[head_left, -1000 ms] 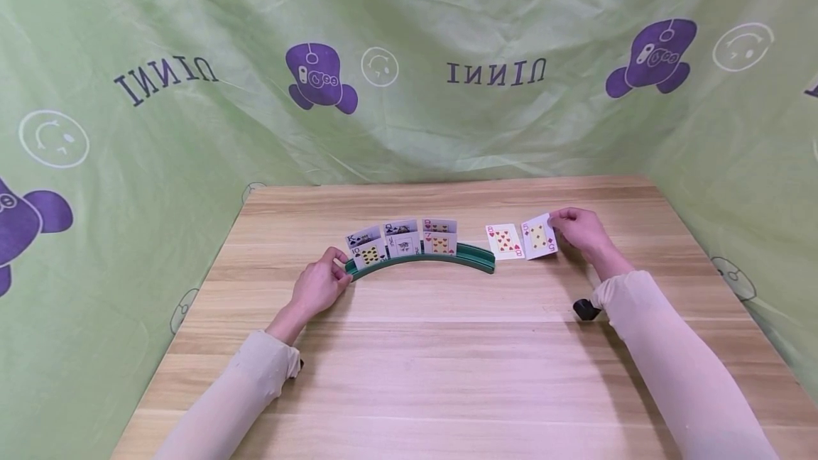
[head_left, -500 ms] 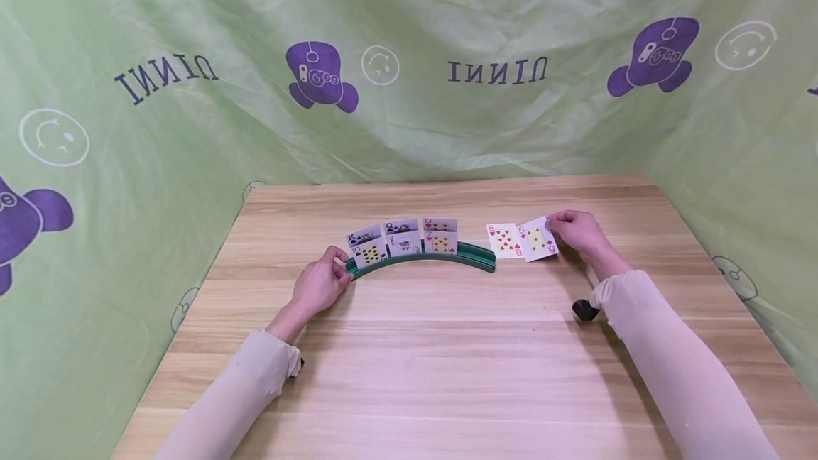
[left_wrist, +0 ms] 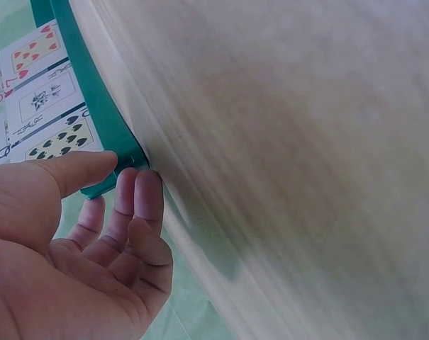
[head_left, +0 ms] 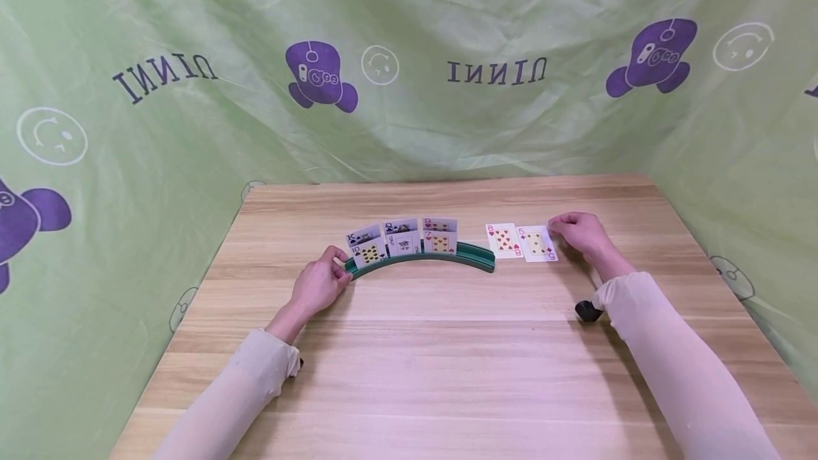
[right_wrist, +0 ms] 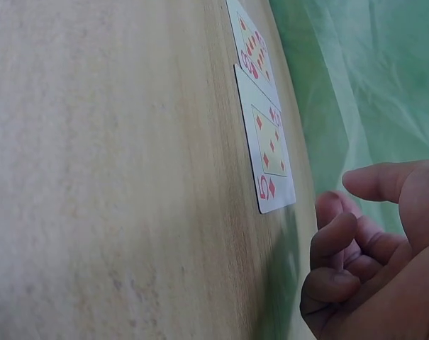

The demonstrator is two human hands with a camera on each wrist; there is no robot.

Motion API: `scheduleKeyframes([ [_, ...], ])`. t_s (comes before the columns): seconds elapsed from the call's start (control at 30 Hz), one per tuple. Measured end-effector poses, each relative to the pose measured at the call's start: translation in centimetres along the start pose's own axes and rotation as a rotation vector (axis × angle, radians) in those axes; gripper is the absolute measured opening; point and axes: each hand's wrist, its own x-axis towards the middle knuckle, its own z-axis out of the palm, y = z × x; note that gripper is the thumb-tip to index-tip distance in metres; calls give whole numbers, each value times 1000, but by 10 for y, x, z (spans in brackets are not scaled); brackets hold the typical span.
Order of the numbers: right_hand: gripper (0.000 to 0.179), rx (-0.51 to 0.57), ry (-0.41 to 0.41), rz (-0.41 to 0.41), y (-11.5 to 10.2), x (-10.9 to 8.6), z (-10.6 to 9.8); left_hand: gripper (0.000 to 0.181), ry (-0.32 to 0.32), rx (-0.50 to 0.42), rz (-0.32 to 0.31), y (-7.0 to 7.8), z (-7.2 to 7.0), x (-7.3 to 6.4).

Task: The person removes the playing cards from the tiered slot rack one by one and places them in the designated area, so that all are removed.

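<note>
My left hand (head_left: 319, 281) pinches the left end of a curved green card holder (head_left: 473, 255) between thumb and fingers; the left wrist view shows the grip on the holder's tip. Playing cards stand in it in two rows: a king, a queen and a 9 behind, a 10 of spades (head_left: 369, 255), a joker (head_left: 403, 243) and a 7 of hearts (head_left: 440, 242) in front. My right hand (head_left: 580, 231) hovers beside the 5 of diamonds (head_left: 537, 243), apart from it, thumb and fingers loosely bent around nothing. That card lies face up against the 8 of hearts (head_left: 504, 241).
Everything stands on a light wooden table (head_left: 434, 360). Behind and at both sides hangs a green curtain (head_left: 409, 133) with purple printed figures. A small black object (head_left: 588, 311) sits at the right wrist.
The 5 of diamonds, held tilted by the right hand a second ago, now lies flat beside the 8 of hearts. The right fingers have let go of it. The left hand stays put.
</note>
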Motion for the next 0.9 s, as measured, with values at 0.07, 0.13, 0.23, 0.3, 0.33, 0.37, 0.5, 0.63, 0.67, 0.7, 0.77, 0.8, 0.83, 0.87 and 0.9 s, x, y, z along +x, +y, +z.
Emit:
scheduleKeyframes([
  [0.07, 40, 9, 0, 5, 0, -1, 0, 31, -1, 2, -2, 0, 0, 0],
  [0.13, 40, 16, -1, 5, 0, -2, -1, 31, 1, 0, -2, 0, 0, 0],
  [0.23, 40, 35, -7, 2, 0, -3, -1, 30, 1, -5, -4, 0, 0, 0],
  [0.3, 40, 45, -10, 0, 1, -3, -1, 30, -1, -6, -2, 0, 0, 0],
  [0.33, 40, 51, -13, -1, 1, -4, -2, 30, -2, -6, -1, 0, 0, -1],
  [0.37, 41, 59, -19, -3, 2, -4, -2, 30, -3, -7, -3, 0, 0, -1],
  [0.5, 42, 82, -35, -21, 4, -5, -2, 30, 0, -9, 1, 0, 1, -1],
  [0.63, 44, 105, -55, -62, 2, -7, -1, 30, 2, -14, -4, 0, 1, -1],
  [0.67, 44, 107, -60, -69, 2, -7, 0, 30, 1, -12, -4, 0, 0, -1],
  [0.7, 45, 111, -66, -76, 1, -8, 0, 30, 0, -12, -5, 0, 0, -1],
  [0.77, 45, 118, -74, -84, -1, -9, 1, 30, -5, -12, -12, 1, 0, -1],
  [0.8, 45, 121, -77, -85, -2, -9, 1, 30, -7, -11, -14, 1, 0, -1],
  [0.83, 44, 121, -77, -86, -3, -10, 2, 30, -8, -10, -13, 1, 0, -1],
  [0.87, 44, 121, -76, -90, -4, -10, 2, 30, -9, -9, -14, 1, 0, -1],
  [0.9, 43, 123, -76, -95, -5, -11, 2, 30, -10, -10, -17, 1, 0, -1],
])
